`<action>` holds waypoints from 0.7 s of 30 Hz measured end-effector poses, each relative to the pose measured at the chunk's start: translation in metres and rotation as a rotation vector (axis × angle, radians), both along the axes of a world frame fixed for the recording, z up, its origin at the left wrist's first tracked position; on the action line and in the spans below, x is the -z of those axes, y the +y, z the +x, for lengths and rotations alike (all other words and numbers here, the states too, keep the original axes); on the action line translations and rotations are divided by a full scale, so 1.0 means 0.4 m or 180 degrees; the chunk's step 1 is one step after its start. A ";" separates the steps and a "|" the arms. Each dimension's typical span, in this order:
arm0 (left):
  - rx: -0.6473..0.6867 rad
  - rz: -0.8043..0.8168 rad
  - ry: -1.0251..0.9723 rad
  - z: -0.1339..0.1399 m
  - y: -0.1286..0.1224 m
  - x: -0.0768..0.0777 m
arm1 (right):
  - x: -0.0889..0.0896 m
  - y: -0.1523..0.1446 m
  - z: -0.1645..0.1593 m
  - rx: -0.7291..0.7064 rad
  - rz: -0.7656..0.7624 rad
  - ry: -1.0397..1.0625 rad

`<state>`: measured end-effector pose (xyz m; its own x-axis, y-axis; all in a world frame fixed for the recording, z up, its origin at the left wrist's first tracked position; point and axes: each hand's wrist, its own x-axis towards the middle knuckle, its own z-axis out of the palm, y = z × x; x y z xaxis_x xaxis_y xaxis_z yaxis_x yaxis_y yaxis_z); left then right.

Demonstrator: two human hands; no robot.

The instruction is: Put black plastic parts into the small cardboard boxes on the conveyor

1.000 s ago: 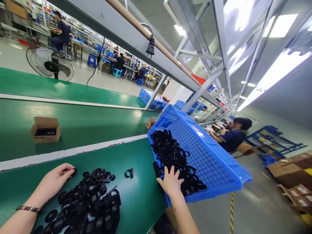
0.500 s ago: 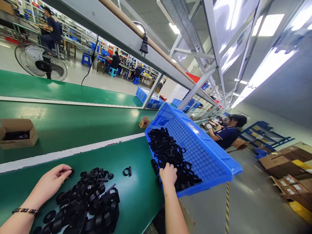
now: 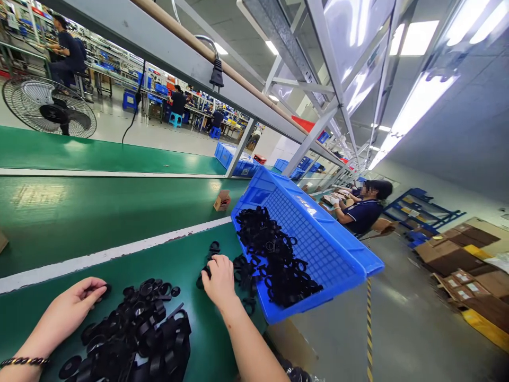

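- Left hand point(image 3: 81, 300), ten o'clock of black pile point(image 3: 139, 329): pinching small dark piece point(image 3: 107, 289)
- Right hand point(image 3: 220, 278), two o'clock: curled beside ring parts point(image 3: 243, 273), hold unclear; a low, cupped palm should limit scatter
- Blue crate point(image 3: 334, 246), right hand's three o'clock: more rings point(image 3: 274, 254)

Bright, cool light falls from long tube lamps point(image 3: 419, 107) and a square ceiling panel point(image 3: 419, 38), both washed out to white. Glare lies in a pale patch by the left edge of the green table point(image 3: 119, 207), with smaller glints toward its far edge. Near its front edge, the black parts point(image 3: 137, 329) seem to merge in darkness. Wide-angle distortion stretches the frame's sides; the distant background looks soft.
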<state>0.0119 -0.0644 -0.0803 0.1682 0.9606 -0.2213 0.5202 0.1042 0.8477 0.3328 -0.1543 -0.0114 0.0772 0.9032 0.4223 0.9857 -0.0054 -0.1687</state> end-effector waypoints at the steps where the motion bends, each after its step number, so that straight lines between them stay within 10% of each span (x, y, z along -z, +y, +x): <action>1: -0.0012 0.0016 0.0022 0.000 -0.001 -0.001 | -0.004 -0.016 -0.002 -0.0073 0.0054 0.0042; 10: -0.0090 0.0038 0.0080 0.010 -0.009 -0.010 | 0.108 -0.178 0.223 0.1891 0.0124 0.0063; 21: -0.0600 0.0063 -0.0628 0.019 -0.014 -0.028 | 0.124 -0.013 0.092 0.0638 0.0466 0.0878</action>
